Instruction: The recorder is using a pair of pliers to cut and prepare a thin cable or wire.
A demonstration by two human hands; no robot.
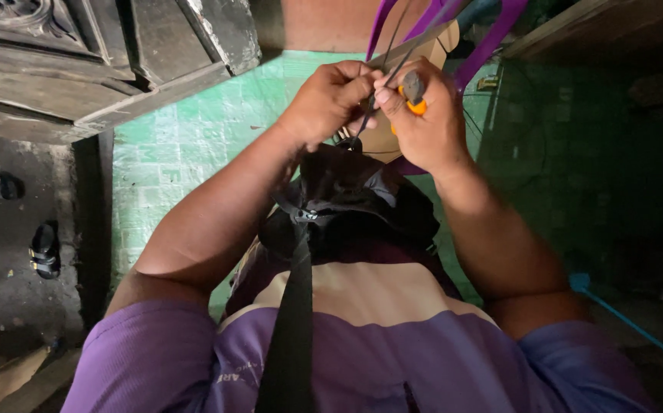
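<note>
My left hand (327, 99) pinches a thin dark wire (383, 84) close to its end, fingers closed tight on it. My right hand (427, 126) grips a small tool with orange handles (413, 92) right beside the wire. Both hands meet in front of a tan wooden piece (432, 47) with purple straps (492, 42) running over it. A black bag (346, 203) with a black strap (293, 321) hangs on my chest below the hands.
A green tiled floor (186, 145) lies below. A dark carved wooden door (79, 61) stands at the upper left. Sandals (44, 248) rest on the grey ground at the left. A blue rod (630, 321) lies at the right.
</note>
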